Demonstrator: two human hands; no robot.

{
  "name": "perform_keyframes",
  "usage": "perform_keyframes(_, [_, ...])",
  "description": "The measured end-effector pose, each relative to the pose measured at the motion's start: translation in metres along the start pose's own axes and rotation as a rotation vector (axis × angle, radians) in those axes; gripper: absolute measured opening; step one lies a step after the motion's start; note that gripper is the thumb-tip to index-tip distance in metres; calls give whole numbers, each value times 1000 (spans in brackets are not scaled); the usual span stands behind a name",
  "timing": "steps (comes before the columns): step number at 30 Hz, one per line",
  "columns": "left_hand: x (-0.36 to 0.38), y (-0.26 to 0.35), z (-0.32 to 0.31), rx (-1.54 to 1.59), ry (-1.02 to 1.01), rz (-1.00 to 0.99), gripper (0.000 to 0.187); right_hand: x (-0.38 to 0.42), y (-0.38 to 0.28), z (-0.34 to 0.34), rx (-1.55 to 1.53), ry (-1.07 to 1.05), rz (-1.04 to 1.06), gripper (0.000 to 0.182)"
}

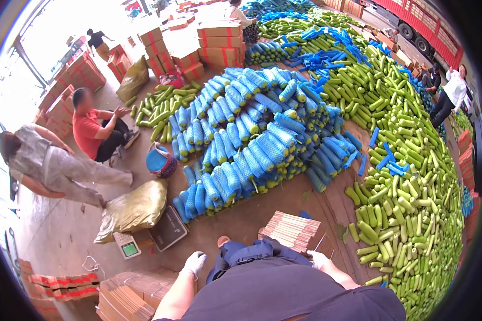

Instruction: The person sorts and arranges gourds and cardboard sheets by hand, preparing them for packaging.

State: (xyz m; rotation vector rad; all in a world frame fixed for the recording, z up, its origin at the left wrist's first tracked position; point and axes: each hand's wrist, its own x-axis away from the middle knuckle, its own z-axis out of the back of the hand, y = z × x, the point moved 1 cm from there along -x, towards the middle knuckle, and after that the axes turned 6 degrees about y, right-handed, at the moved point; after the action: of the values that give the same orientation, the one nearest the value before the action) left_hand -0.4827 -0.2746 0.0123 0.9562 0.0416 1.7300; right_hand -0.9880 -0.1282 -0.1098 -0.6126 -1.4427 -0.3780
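Note:
My left hand [194, 262], in a white glove, hangs at my left side. Its fingers look curled together, and nothing shows in them. My right hand [319, 260], gloved in white too, is closed at the near edge of a bundle of flattened cardboard boxes [290, 231] beside my right leg; its exact grip is partly hidden. Ahead of me rises a large pile of long green gourds in blue foam-net sleeves [241, 155]. Loose green gourds [401, 208] are heaped along my right.
A floor scale [167, 229] with a display [129, 249] stands front left, by a full yellowish sack [131, 211]. A person in red [91, 128] squats there; another person [59, 166] bends nearby. More bundled cartons [126, 299] lie behind left. A red truck [428, 27] is at far right.

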Motion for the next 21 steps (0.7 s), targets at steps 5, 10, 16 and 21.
perform_keyframes(5, [0,-2,2,1,-9,8,41,21,-7,-9,8,-5,27,27])
perform_keyframes(10, [3,2,3,-5,-20,38,41,15,-11,-9,64,2,11,30])
perform_keyframes(16, [1,-5,0,32,6,39,43,22,-19,-14,73,12,35,31])
perform_keyframes(21, [4,-7,-1,28,7,39,43,22,-20,-16,34,2,33,33])
